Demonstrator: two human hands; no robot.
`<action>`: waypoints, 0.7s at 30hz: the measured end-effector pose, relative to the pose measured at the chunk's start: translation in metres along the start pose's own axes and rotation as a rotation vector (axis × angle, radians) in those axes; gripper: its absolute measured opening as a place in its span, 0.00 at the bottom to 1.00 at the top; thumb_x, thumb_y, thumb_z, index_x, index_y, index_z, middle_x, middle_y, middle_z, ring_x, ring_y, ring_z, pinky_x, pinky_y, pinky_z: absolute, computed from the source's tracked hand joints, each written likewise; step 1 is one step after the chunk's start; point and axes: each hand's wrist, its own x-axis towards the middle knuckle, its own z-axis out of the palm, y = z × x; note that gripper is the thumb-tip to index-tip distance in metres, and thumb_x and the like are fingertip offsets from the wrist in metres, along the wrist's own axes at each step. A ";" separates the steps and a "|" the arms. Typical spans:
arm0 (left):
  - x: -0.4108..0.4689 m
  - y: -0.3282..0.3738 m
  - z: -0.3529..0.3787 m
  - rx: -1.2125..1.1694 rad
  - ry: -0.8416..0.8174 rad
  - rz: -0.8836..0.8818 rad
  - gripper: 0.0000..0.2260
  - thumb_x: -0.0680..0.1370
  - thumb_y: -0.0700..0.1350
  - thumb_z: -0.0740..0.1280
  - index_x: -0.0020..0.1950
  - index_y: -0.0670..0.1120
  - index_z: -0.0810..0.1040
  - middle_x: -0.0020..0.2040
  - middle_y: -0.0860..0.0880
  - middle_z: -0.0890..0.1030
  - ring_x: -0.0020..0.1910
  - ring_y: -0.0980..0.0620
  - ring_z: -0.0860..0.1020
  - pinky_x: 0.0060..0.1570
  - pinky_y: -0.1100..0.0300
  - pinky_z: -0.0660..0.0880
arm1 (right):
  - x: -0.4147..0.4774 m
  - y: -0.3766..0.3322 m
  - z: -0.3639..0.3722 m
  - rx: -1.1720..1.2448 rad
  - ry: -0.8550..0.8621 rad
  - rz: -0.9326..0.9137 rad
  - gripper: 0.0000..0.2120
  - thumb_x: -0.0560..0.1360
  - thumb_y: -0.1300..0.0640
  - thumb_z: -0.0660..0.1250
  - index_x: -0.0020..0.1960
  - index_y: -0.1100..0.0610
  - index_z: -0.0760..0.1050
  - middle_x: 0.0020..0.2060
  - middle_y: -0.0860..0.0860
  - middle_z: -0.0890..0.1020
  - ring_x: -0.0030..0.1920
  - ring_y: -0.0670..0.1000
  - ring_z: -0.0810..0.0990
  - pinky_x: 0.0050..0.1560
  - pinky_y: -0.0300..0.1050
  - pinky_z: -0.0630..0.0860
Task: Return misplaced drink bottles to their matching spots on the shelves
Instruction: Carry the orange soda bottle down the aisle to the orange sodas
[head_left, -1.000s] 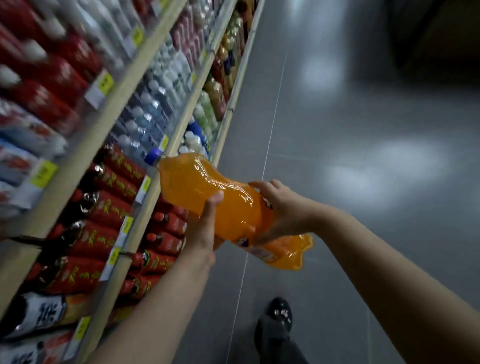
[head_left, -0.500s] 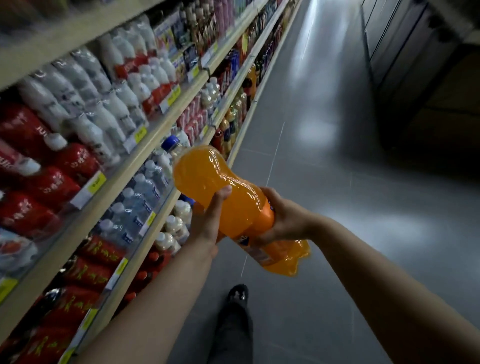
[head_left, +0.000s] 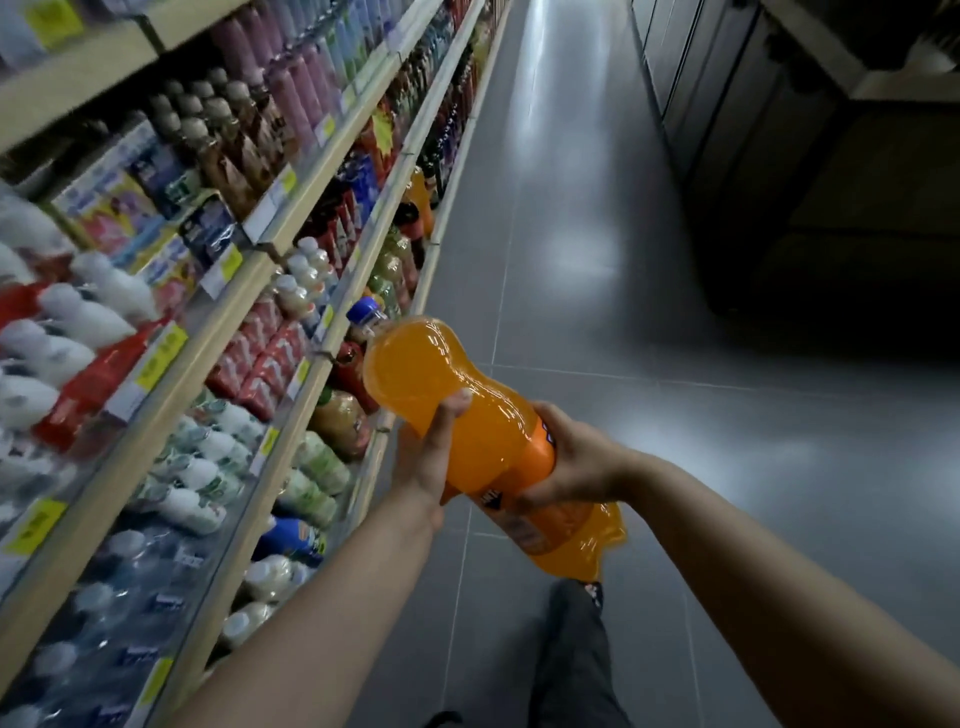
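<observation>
A large orange soda bottle (head_left: 467, 415) with a blue cap (head_left: 363, 313) lies tilted in both my hands, cap pointing up and left toward the shelves. My left hand (head_left: 428, 457) grips its waist from the left side. My right hand (head_left: 576, 462) wraps the labelled lower part from the right. The bottle's base hangs over the aisle floor. More orange bottles (head_left: 420, 200) stand farther down the bottom shelf.
Long wooden shelves (head_left: 218, 332) run along my left, packed with white, red, green and clear drink bottles and yellow price tags. A grey tiled aisle (head_left: 571, 260) stretches ahead. Dark cabinets (head_left: 779, 156) line the right. My leg and shoe (head_left: 576, 649) are below.
I have walked forward along the aisle, so the shelves slid past. The bottle stays in both hands in the same tilt. The view has lifted to show more of the aisle.
</observation>
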 end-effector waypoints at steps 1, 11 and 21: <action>0.017 0.004 0.020 -0.002 0.006 -0.003 0.29 0.56 0.68 0.70 0.54 0.62 0.73 0.55 0.48 0.79 0.52 0.43 0.79 0.48 0.43 0.79 | 0.009 0.007 -0.024 -0.005 0.002 0.001 0.48 0.60 0.46 0.80 0.70 0.41 0.54 0.60 0.45 0.71 0.60 0.52 0.73 0.58 0.55 0.74; 0.149 0.048 0.164 -0.038 0.044 -0.104 0.36 0.55 0.70 0.69 0.59 0.57 0.73 0.54 0.46 0.81 0.50 0.42 0.80 0.49 0.43 0.79 | 0.089 0.054 -0.216 -0.088 -0.075 0.033 0.50 0.57 0.39 0.78 0.71 0.40 0.53 0.57 0.42 0.70 0.57 0.50 0.73 0.53 0.49 0.73; 0.333 0.105 0.239 -0.037 -0.012 -0.123 0.36 0.55 0.71 0.69 0.59 0.57 0.73 0.53 0.46 0.81 0.49 0.44 0.82 0.40 0.50 0.79 | 0.220 0.071 -0.361 -0.090 -0.044 0.085 0.52 0.55 0.37 0.77 0.71 0.39 0.52 0.61 0.45 0.71 0.60 0.52 0.74 0.58 0.54 0.75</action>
